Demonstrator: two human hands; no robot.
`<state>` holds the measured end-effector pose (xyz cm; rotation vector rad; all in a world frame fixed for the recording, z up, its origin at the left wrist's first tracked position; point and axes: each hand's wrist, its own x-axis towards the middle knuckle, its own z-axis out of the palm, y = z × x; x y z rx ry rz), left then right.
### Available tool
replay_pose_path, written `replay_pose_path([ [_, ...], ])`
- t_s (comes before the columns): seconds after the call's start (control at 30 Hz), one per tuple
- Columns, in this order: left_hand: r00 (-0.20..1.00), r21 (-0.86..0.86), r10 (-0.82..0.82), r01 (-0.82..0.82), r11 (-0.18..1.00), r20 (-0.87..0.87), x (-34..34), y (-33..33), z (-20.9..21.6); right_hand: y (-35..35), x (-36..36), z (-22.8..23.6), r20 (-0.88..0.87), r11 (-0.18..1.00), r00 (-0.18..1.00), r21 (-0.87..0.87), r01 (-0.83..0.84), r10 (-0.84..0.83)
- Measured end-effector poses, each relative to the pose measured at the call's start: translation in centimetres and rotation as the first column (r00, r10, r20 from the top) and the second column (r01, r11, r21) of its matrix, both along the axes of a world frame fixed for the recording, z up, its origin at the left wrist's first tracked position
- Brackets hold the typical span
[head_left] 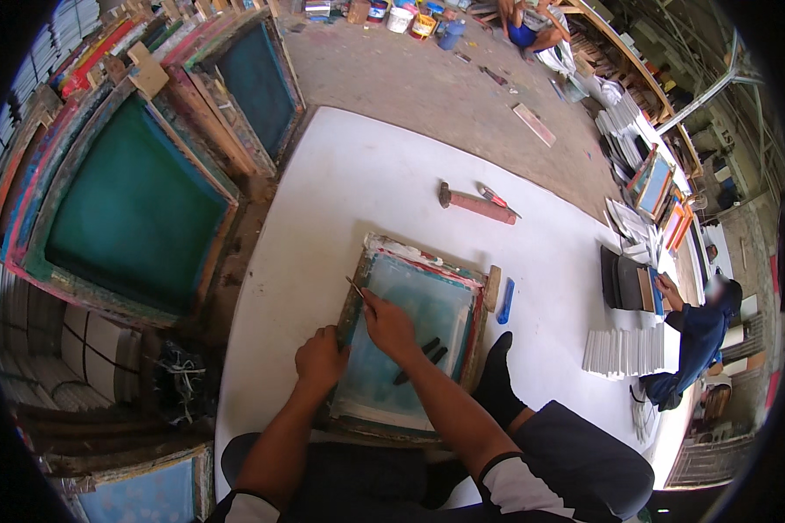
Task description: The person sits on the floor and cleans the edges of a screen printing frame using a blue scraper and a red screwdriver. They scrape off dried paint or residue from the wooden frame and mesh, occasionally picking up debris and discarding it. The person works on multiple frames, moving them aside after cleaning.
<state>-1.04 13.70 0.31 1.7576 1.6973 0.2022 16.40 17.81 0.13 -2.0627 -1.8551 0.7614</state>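
Note:
A worn wooden screen-printing frame (427,255) with pale blue-green mesh lies in front of me on the white board, between my legs. My right hand (389,326) is closed around a slim rod-like tool (354,286) whose exact kind I cannot make out. Its end sticks out over the frame's left rail. Closed at the lower left rail, my left hand (322,357) grips the frame's edge. Black-handled pliers (421,361) rest on the mesh beneath my right forearm. Right of the frame are a wooden block (493,288) and a blue utility knife (506,302).
Beyond the frame lie a hammer (480,207) and a red-handled tool (498,200). Large stained screens (135,209) lean at the left. On the right, a person in dark blue (702,336) handles dark panels near a white stack (624,351). Paint buckets (399,19) stand far back.

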Motion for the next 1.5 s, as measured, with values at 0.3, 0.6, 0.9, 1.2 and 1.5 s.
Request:
replay_pose_path([
  [0.3, 0.989, -0.115, -0.129, 0.121, 0.986, -0.066, -1.1, 0.4, 0.5, -1.1, -0.4, -1.4, -0.123, 0.999, 0.992, 0.045, 0.002, 0.003],
  [0.6, 0.997, -0.142, -0.066, 0.061, 0.988, -0.033, -1.1, 0.0, 0.6, -2.2, -1.5, -1.0, -0.160, 0.997, 0.986, 0.059, -0.048, 0.057],
  [0.9, 0.999, -0.097, 0.034, -0.034, 0.995, -0.005, -0.7, 0.4, 0.8, -2.4, -1.3, -0.3, -0.148, 0.994, 0.984, 0.053, -0.091, 0.098],
  [1.2, 1.000, -0.016, -0.002, 0.002, 1.000, -0.002, -0.1, 0.6, -0.9, -2.6, -1.8, -1.2, 0.037, 0.992, 0.992, 0.034, -0.121, 0.120],
  [1.5, 1.000, 0.038, -0.011, 0.011, 0.999, -0.010, -0.2, -0.5, -1.8, -2.4, -3.1, -0.2, 0.079, 1.000, 0.996, -0.008, -0.028, 0.029],
])
